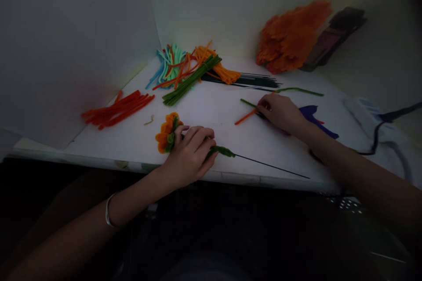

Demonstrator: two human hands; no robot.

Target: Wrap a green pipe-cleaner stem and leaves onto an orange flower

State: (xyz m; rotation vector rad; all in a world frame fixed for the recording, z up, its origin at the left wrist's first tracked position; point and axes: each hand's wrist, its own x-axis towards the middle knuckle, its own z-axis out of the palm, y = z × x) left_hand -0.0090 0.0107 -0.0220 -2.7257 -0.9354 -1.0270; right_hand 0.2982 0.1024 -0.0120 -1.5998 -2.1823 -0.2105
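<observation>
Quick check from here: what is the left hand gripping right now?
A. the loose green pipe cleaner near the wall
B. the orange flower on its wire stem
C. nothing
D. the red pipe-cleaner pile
B: the left hand is closed around the orange flower just below its head, with the wire stem running out to the right, while the right hand touches a green pipe cleaner.

A craft workbench: piles of pipe cleaners (184, 70) and stem wires (253, 81) cover a white table (211, 109).

Dim, underexposed; dark vignette, fisheye-warped edges.
</observation>
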